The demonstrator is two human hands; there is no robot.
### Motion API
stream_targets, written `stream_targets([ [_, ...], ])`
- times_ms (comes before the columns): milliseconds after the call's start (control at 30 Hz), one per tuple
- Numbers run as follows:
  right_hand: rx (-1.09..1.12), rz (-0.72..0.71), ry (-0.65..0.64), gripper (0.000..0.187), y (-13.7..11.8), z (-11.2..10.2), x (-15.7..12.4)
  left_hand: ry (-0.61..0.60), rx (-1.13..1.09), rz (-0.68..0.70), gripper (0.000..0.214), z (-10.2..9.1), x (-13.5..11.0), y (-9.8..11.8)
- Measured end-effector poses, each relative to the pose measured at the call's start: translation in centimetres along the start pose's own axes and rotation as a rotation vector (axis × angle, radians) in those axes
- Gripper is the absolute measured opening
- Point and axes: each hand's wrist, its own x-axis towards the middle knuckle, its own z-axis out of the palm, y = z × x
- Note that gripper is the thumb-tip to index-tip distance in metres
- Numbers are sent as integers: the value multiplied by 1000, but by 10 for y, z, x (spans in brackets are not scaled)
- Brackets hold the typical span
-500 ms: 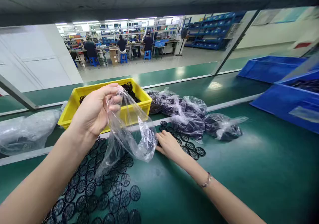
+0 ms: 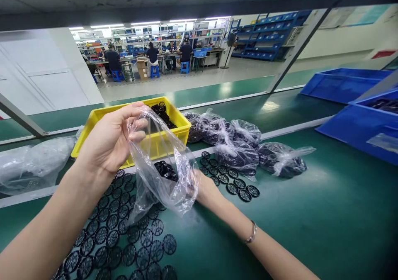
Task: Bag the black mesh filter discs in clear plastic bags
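My left hand is closed on the rim of a clear plastic bag, holding it up in front of a yellow bin. My right hand reaches into the bag from the right, its fingers blurred by the shiny film. A clump of black spoked discs shows through the plastic at its fingertips. Many more black discs lie spread on the green table below the bag. A smaller group of black discs lies right of my right wrist.
Several tied bags of black parts lie behind the small group. Blue bins stand at the right; clear plastic bags lie at the left. A metal post rises behind the table, and people sit at far benches.
My right hand has moved left from the small disc group into the bag. Black discs now show inside the plastic. My left hand has shifted slightly left, still holding the bag.
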Motion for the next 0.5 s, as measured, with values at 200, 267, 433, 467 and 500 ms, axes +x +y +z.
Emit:
stream_targets([
  [200,-119,49,-68,25,-6,-1,18,23,-14,-10,23,-4,2,1],
  [267,-131,31,-104,22,-14,4,12,28,-2,0,23,-5,3,1],
  [433,-138,61,-129,20,-9,-8,14,36,23,12,23,-7,5,3],
  [467,-145,83,-120,24,-3,-12,20,35,31,15,23,-7,5,4],
  [500,-153,105,-115,26,3,-15,28,31,42,20,23,-6,5,4],
])
